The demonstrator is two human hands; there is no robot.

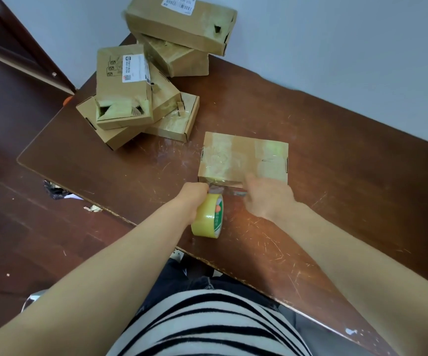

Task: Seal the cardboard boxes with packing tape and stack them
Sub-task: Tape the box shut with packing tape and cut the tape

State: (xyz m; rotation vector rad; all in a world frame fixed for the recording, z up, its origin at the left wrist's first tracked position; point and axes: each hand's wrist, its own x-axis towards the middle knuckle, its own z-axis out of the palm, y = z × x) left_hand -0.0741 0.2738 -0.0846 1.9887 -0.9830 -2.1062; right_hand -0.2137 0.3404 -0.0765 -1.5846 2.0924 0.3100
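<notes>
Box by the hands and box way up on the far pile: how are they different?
The near box lies alone, flat on the table; the top box rests on another box. The top box has a white label and a torn hole in its end; the near box shows neither. Both are brown cardboard with tape on them.

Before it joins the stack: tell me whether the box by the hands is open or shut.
Shut. The box lies flat, lid down, glossy tape across its top; no flap stands up.
</notes>
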